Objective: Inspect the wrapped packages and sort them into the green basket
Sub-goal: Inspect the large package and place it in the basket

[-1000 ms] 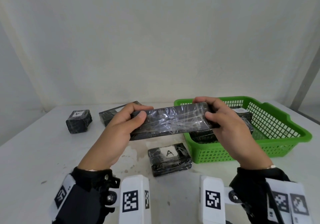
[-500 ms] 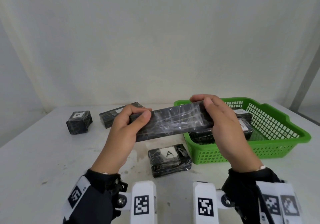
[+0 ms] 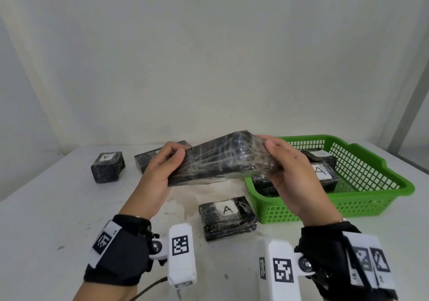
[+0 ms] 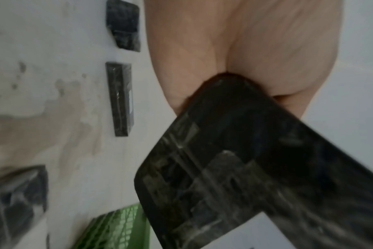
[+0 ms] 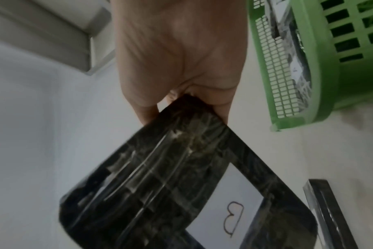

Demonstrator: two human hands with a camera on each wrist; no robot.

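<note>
A long black package (image 3: pixel 222 160) wrapped in clear film is held in the air above the table. My left hand (image 3: pixel 160 170) grips its left end and my right hand (image 3: pixel 287 166) grips its right end. Its right end is tilted up and away from me. In the right wrist view the held package (image 5: pixel 177 185) shows a white label marked B (image 5: pixel 232 212) on its underside. The green basket (image 3: pixel 362 198) stands to the right with labelled black packages (image 3: pixel 322 173) inside.
A black package marked A (image 3: pixel 227 217) lies on the white table (image 3: pixel 46 207) below my hands, beside the basket's near left corner. A small cube package marked A (image 3: pixel 108 167) sits at far left. Another flat package (image 3: pixel 148 159) lies behind my left hand.
Both hands have turned the long package, lifting its right end up and rotating it so a broader face shows. The hands have also risen slightly. Nothing on the table moved.
</note>
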